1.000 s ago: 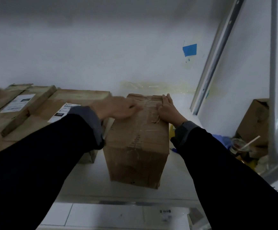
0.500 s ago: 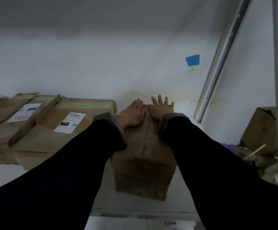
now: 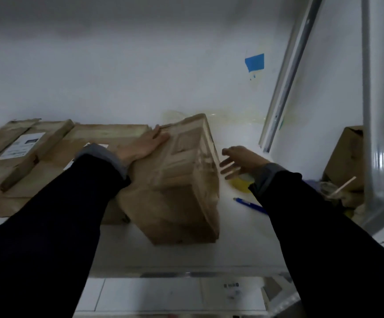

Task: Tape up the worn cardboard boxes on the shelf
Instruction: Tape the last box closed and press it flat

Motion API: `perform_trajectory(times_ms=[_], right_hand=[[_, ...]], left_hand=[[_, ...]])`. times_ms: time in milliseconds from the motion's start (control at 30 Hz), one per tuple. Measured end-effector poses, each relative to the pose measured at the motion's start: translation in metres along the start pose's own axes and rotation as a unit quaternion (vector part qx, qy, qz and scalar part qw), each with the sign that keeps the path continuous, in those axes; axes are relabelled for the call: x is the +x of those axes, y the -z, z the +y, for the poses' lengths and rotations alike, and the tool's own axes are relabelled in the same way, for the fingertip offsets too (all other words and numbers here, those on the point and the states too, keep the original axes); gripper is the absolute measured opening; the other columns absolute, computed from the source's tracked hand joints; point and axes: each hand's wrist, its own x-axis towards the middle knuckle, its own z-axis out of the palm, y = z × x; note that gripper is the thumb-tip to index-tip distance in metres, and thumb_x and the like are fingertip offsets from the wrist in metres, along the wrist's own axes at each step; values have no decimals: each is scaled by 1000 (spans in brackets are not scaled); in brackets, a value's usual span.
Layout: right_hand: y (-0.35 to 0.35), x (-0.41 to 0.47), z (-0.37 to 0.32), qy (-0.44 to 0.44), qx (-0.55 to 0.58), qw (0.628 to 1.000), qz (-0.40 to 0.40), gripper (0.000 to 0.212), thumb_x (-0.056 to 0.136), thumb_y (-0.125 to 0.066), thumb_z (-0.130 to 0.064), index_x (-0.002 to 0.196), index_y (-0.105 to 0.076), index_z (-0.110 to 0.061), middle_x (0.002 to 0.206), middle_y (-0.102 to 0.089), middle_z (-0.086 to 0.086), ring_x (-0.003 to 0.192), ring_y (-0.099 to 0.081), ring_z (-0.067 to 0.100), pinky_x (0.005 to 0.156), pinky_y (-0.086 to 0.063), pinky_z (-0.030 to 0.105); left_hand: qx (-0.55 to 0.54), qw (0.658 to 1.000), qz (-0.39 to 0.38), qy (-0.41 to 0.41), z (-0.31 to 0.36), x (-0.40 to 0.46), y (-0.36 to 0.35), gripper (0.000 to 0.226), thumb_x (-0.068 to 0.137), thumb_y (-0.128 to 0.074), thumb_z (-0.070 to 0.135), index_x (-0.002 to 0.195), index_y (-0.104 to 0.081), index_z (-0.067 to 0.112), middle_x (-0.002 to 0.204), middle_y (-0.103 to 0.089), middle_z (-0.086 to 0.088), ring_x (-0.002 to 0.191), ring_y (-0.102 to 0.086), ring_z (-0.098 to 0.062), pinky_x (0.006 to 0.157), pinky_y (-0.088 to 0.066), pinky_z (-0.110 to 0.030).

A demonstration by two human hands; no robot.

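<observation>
The box (image 3: 177,180) ran near to far; the left hand (image 3: 144,144) pressed flat on its far-left top, the right hand (image 3: 239,160) spread empty just right.

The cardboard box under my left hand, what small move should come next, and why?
Probably lower the right hand onto the yellowish tape roll just beneath it and grip it. The left hand already lies flat on the cardboard box, steadying it, while the right hand hovers open and empty beside the box, above the roll. Taping cannot start until the roll is in hand.
</observation>
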Motion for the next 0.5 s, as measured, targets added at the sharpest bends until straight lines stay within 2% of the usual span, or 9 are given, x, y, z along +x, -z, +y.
perform_trajectory(times_ms=[100, 167, 267, 333, 400, 500], right_hand=[[-18, -13, 19, -48, -15, 997, -59, 52, 99, -55, -48, 133, -43, -11, 114, -62, 21, 90, -72, 41, 78, -60, 57], [-26, -16, 25, -63, 6, 994, -92, 59, 97, -54, -53, 136, -43, -9, 120, -59, 21, 93, -71, 41, 78, -60, 54], [-34, -13, 25, -32, 44, 996, -72, 67, 96, -57, -52, 144, -34, -12, 128, -54, 19, 98, -66, 38, 82, -59, 54], [-38, -9, 21, 4, 50, 998, -30, 77, 90, -62, -57, 148, -22, -26, 115, -56, 14, 93, -65, 33, 79, -60, 55], [-41, -8, 17, 18, 48, 998, -26, 76, 86, -58, -70, 144, -25, -34, 107, -57, 9, 93, -64, 30, 82, -59, 54], [-47, -10, 15, 2, 49, 996, -78, 94, 68, -49, -92, 143, -30, -38, 130, -50, 10, 113, -56, 35, 91, -53, 57]], left_hand=[[-63, 996, 42, 43, -22, -18, 10, 82, 92, -34, 78, 159, -25, 30, 163, -31, -1, 146, -34, -27, 120, -24, -40], [-94, 991, 67, 75, -28, -28, 11, 76, 94, -38, 74, 152, -40, 26, 154, -45, -4, 136, -46, -28, 111, -33, -39], [-157, 979, 60, 115, -31, -36, 8, 69, 88, -42, 79, 120, -69, 24, 124, -68, -4, 109, -64, -25, 101, -46, -39], [-221, 963, 50, 147, -29, -38, 7, 67, 85, -50, 78, 112, -72, 21, 112, -73, -5, 99, -69, -26, 96, -53, -40], [-294, 937, 28, 186, -26, -36, 9, 65, 85, -60, 72, 117, -70, 15, 113, -73, -10, 100, -71, -27, 92, -56, -40], [-349, 913, -40, 207, -15, -40, 12, 62, 88, -63, 64, 122, -68, 12, 116, -72, -12, 99, -70, -25, 85, -58, -36]])
